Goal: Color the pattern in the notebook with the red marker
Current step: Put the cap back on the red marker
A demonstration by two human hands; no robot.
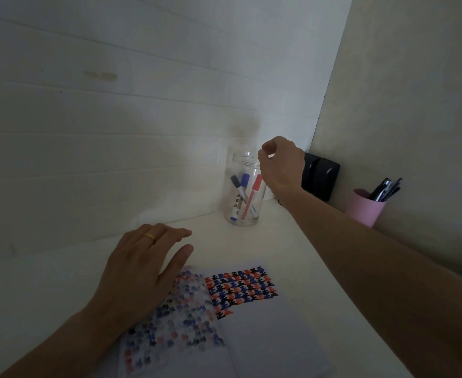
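Observation:
An open notebook (265,331) lies on the white table, its right page partly filled with a red, blue and black pattern (240,289). The left page shows the same colours bled through. My left hand (142,266) rests flat on the left page's upper corner, fingers spread, a yellow ring on one finger. A clear jar (244,211) stands behind the notebook by the wall. In it lean a red marker (252,196), a blue marker (240,192) and a black-capped marker (235,182). My right hand (281,166) hovers over the jar's rim, fingers curled together, holding nothing.
A pink cup (363,207) with several dark pens stands at the right by the side wall. A black box-like object (319,177) sits in the corner behind my right hand. White planked wall runs along the back.

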